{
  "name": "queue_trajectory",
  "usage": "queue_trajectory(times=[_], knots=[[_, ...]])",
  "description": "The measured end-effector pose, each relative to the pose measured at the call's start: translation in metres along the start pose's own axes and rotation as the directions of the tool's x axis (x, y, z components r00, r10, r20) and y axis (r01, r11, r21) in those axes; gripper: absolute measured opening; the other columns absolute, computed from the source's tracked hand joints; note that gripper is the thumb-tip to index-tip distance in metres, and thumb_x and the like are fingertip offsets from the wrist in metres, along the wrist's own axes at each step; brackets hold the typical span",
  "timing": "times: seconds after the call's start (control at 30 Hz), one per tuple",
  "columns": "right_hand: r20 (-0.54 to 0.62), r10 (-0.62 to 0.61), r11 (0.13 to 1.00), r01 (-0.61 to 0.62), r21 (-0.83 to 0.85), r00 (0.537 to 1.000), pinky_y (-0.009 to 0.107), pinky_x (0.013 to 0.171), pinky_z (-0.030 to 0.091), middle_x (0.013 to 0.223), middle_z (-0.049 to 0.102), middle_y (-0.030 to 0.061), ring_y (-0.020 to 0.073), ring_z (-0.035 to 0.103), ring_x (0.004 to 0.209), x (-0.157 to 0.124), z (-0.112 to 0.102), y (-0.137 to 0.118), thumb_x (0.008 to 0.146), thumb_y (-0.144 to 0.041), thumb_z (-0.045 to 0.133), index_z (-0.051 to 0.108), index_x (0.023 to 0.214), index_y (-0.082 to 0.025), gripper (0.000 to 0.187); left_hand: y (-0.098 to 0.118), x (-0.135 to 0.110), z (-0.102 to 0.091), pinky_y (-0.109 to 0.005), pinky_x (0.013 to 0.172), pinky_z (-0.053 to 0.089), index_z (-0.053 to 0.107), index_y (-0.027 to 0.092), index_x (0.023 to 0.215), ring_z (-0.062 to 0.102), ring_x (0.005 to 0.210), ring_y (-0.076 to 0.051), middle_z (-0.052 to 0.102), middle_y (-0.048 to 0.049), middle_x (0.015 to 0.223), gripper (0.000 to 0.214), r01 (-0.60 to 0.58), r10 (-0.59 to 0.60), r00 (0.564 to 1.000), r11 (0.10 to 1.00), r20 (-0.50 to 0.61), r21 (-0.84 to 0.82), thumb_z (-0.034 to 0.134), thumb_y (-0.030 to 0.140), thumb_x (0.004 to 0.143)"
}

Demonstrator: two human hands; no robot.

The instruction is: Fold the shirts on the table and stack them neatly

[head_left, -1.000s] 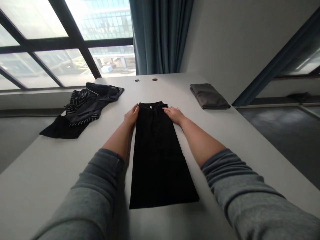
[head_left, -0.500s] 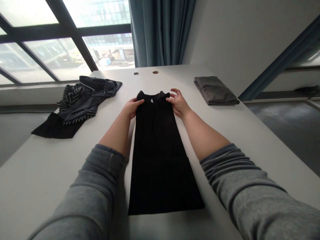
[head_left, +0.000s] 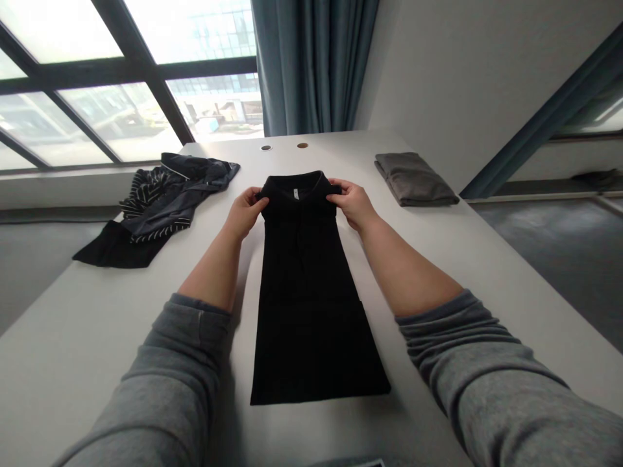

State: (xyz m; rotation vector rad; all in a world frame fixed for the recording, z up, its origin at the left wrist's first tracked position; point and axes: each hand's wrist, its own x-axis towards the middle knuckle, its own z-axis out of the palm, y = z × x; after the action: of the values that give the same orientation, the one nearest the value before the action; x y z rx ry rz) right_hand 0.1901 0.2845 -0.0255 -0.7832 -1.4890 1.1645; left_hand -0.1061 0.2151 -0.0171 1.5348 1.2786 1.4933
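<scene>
A black garment [head_left: 311,311] lies lengthwise on the white table in front of me, its wide straight edge nearest to me. Its far end is a raised band that opens in a loop, with a small white label [head_left: 296,194] inside. My left hand [head_left: 246,211] pinches the band's left corner between thumb and fingers. At the opposite corner, my right hand [head_left: 354,202] grips the band in the same way. Whether the garment is a top or a bottom, I cannot tell.
On the left lies a loose heap of dark clothes [head_left: 180,188] with white stripes and a black piece. A folded grey-brown garment [head_left: 415,178] rests at the far right of the white table [head_left: 195,389]. Two cable holes [head_left: 302,146] sit near the back edge.
Both hands have moved slightly apart, stretching the band wider and lifting it. My right fingers have closed on its corner. The garment's near edge has shifted a little away from me.
</scene>
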Motion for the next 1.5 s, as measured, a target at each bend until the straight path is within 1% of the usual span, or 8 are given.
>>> queue_trajectory(times=[0.2,0.37,0.63,0.8,1.0,1.17,1.3,1.5], knots=[[0.126,-0.072,0.985,0.091,-0.149,0.989,0.046,0.107,0.053,0.114,0.077,0.0054,0.0248,0.071,0.108,-0.05,-0.012,-0.032,0.075,-0.023,0.077,0.075,0.117,-0.02,0.041,0.028,-0.052,-0.018,-0.038,0.091,0.055,0.067,0.019,0.094,0.07,0.088,-0.019,0.075,-0.0037,0.092,0.028,-0.079,0.059,0.985,0.99,0.163,0.117,0.081,0.036,0.077],[0.278,-0.079,0.859,0.207,-0.469,0.957,0.042,0.101,0.054,0.104,0.078,0.0037,0.0236,0.072,0.101,-0.094,-0.019,-0.049,0.081,-0.018,0.065,0.077,0.101,-0.021,0.023,0.04,-0.094,-0.026,-0.044,0.102,0.053,0.068,0.02,0.092,0.072,0.107,-0.024,0.077,-0.0097,0.114,0.013,-0.098,0.02,0.951,0.966,0.31,0.239,0.071,0.029,0.083],[0.54,-0.017,0.718,0.386,-0.579,0.842,0.044,0.117,0.05,0.123,0.077,-0.0002,0.0242,0.07,0.122,-0.128,-0.028,-0.046,0.077,-0.002,0.054,0.082,0.105,-0.026,0.046,0.048,-0.119,-0.031,-0.04,0.097,0.055,0.071,0.022,0.095,0.068,0.114,-0.023,0.073,-0.0073,0.125,0.029,-0.274,0.02,0.842,0.877,0.539,0.395,0.054,0.014,0.073],[0.517,0.001,0.628,0.402,-0.666,0.856,0.047,0.123,0.045,0.142,0.067,0.0032,0.0259,0.061,0.137,-0.142,-0.037,-0.04,0.082,-0.002,0.054,0.079,0.119,-0.023,0.05,0.06,-0.131,-0.026,-0.037,0.091,0.058,0.071,0.022,0.103,0.07,0.107,-0.022,0.072,-0.0077,0.127,0.022,-0.281,-0.013,0.838,0.847,0.546,0.452,0.056,0.025,0.088],[0.379,-0.171,0.543,0.408,-0.734,0.909,0.048,0.126,0.038,0.149,0.062,0.0098,0.0264,0.051,0.145,-0.132,-0.008,-0.044,0.099,-0.021,0.047,0.069,0.137,-0.017,0.044,0.071,-0.128,0.013,-0.045,0.109,0.05,0.075,0.023,0.103,0.067,0.117,-0.025,0.074,-0.0072,0.124,0.028,-0.374,0.112,0.912,0.626,0.395,0.684,0.05,0.038,0.102],[0.255,0.018,0.435,0.222,-0.873,0.967,0.052,0.129,0.027,0.162,0.044,0.0202,0.0354,0.034,0.155,-0.113,0.024,-0.025,0.102,-0.041,0.048,0.051,0.153,-0.006,0.063,0.053,-0.114,0.05,-0.052,0.125,0.032,0.062,0.02,0.143,0.037,0.153,-0.034,0.049,-0.013,0.161,0.047,-0.295,0.063,0.951,0.484,0.304,0.824,0.053,0.04,0.102],[0.245,0.239,0.37,0.145,-0.918,0.939,0.051,0.13,0.02,0.172,0.019,0.023,0.0372,0.018,0.16,-0.113,0.031,-0.008,0.101,-0.057,0.045,0.032,0.163,-0.002,0.083,0.025,-0.114,0.056,-0.059,0.127,0.025,0.045,0.021,0.159,0.019,0.16,-0.041,0.033,-0.0136,0.17,0.066,-0.216,-0.118,0.943,0.497,0.312,0.84,0.052,0.052,0.101],[0.201,0.312,0.34,0.088,-0.936,0.929,0.053,0.13,0.013,0.174,0.007,0.0224,0.0344,0.01,0.162,-0.115,0.034,-0.002,0.101,-0.064,0.04,0.023,0.166,-0.005,0.09,0.006,-0.115,0.051,-0.061,0.128,0.019,0.045,0.024,0.159,0.009,0.161,-0.043,0.03,-0.0104,0.172,0.072,-0.17,-0.121,0.948,0.593,0.296,0.787,0.057,0.057,0.097]])
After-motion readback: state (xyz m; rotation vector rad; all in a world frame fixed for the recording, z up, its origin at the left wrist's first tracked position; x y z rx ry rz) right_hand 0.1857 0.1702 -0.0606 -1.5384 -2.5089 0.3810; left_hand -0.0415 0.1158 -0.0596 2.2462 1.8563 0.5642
